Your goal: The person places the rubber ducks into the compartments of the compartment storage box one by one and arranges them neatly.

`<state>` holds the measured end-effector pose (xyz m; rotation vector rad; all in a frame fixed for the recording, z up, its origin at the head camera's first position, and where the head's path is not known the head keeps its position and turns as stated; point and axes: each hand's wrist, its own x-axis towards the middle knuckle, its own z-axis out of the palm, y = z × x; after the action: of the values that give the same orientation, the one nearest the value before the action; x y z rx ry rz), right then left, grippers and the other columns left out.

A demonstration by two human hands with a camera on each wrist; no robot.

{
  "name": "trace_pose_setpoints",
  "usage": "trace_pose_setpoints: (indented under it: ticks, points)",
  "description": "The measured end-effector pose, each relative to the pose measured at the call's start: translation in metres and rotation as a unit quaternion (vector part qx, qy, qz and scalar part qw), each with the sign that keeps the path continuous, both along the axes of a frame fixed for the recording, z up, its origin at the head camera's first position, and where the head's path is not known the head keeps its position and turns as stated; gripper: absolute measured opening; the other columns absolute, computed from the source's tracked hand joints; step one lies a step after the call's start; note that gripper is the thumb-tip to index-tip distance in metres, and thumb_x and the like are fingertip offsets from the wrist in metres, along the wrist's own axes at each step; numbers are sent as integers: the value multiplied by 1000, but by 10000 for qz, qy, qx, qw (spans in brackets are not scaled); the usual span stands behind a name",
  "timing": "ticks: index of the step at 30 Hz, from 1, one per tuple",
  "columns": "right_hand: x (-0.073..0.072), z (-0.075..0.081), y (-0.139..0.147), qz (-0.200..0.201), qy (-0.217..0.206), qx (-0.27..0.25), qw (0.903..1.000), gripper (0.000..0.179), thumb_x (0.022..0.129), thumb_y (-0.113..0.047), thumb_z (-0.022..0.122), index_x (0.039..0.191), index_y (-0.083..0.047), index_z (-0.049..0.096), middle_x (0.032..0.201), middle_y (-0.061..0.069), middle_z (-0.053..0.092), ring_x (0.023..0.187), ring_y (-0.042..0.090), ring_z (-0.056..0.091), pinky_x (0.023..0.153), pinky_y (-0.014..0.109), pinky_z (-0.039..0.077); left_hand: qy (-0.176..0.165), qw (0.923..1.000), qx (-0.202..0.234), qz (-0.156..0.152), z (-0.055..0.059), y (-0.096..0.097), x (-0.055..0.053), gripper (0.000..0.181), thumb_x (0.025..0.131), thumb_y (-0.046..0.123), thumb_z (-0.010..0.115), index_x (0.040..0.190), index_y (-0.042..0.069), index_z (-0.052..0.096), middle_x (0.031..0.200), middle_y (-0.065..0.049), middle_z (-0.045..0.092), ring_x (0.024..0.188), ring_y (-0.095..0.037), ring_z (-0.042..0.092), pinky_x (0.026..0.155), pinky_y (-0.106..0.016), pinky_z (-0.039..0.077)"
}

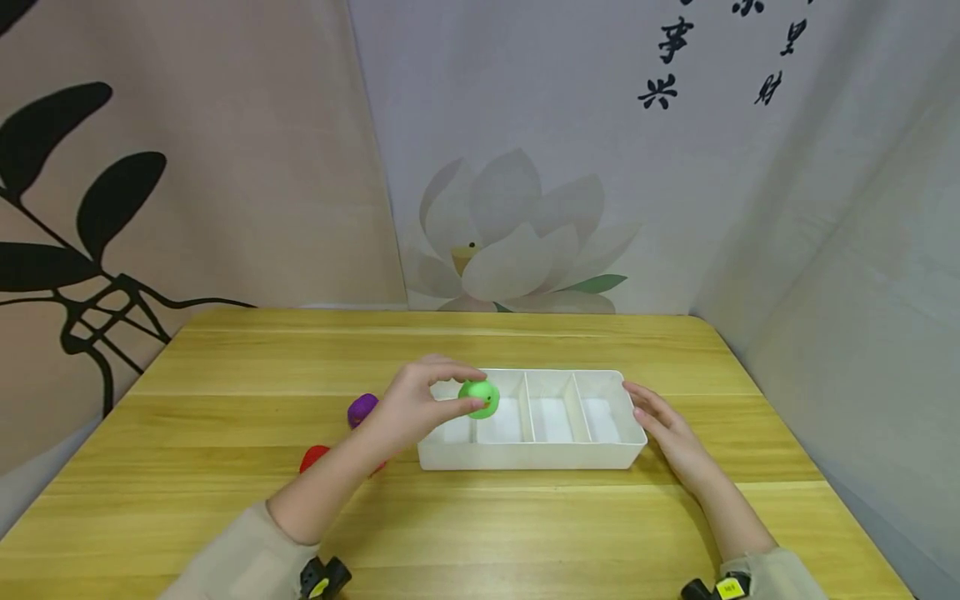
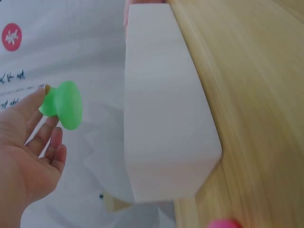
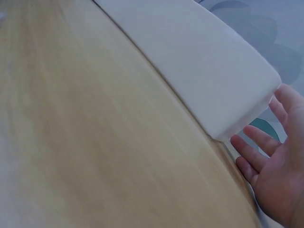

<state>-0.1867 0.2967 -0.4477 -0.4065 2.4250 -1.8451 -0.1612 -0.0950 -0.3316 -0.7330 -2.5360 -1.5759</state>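
Note:
My left hand (image 1: 420,400) pinches a small green toy duck (image 1: 480,400) between thumb and fingers, above the left part of a white divided box (image 1: 525,456). The duck has a dark eye and an orange beak. In the left wrist view, the green duck (image 2: 69,105) hangs at the fingertips, apart from the box's outer wall (image 2: 166,95). My right hand (image 1: 675,433) rests its fingertips at the box's right end, its fingers loosely extended. In the right wrist view, that hand (image 3: 275,156) lies beside the box's corner.
Left of the box, a purple object (image 1: 362,409) and a red object (image 1: 313,457) lie on the wooden table (image 1: 525,533), partly hidden by my left arm. A blurred pink object (image 2: 224,223) shows at the left wrist view's bottom edge. Printed curtains hang behind the table.

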Motion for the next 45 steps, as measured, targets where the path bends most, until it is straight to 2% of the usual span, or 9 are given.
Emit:
trace_pose_setpoints:
  ticks: [4,7,11,15,18,22,31,39,45]
  points:
    - [-1,-1,0,3,-43,31,10000,48,104,-24,42,147,-6,34,147,19,33,122,4,40,94,14,34,78,9998,-15,-179,-3,16,-6,29,79,21,80,106,15,74,103,7,66,99,-15,55,90,-44,44]
    - [-1,-2,0,31,-38,-11,10000,48,104,-24,42,147,-6,33,147,19,34,122,5,40,94,15,35,0,9997,1,-257,-5,29,-11,27,79,22,80,106,18,74,102,10,66,96,-13,54,87,-40,44]
    - [-1,-3,1,46,45,-81,9999,48,104,-22,43,147,-3,33,145,13,37,121,4,41,94,16,36,-128,9989,111,-430,-5,46,-17,27,80,23,79,106,17,74,102,10,66,95,-15,54,84,-38,44]
    - [-1,-3,1,62,115,-110,9999,48,104,-21,44,146,-2,34,141,7,41,120,3,42,93,15,36,-232,9972,212,-678,-9,63,-24,28,80,21,79,107,15,74,104,8,67,97,-21,55,85,-44,45]
    - [-2,-1,1,109,148,-137,9997,48,103,-19,44,146,-1,33,140,10,42,119,3,44,93,16,37,-281,9961,190,-818,-11,74,-28,28,80,20,79,107,14,74,104,9,68,96,-20,56,85,-43,45]
    - [-2,0,0,120,157,-93,9998,47,103,-18,44,146,-1,33,140,18,40,118,3,45,92,16,38,-212,9955,72,-920,-16,88,-34,28,80,17,79,107,13,74,102,10,69,92,-12,56,81,-36,46]
    - [-2,0,2,39,32,56,10000,48,103,-22,45,146,-4,34,138,18,42,116,5,46,90,18,41,-337,9918,108,-1226,-23,114,-44,28,82,17,78,109,11,73,101,11,69,91,-11,54,74,-27,46]
    - [-3,0,3,114,-54,117,9999,48,104,-23,41,148,-5,32,142,24,38,119,8,43,91,19,39,-684,9907,-3,-1176,-28,134,-55,29,82,19,78,110,13,74,96,12,67,89,-12,52,55,-22,43]
    - [-2,0,4,90,-52,186,9998,48,104,-22,41,148,-5,32,142,24,38,118,7,44,91,21,39,-918,9907,-152,-996,-32,147,-62,31,80,20,79,110,13,74,95,14,66,85,-11,53,56,-22,43]
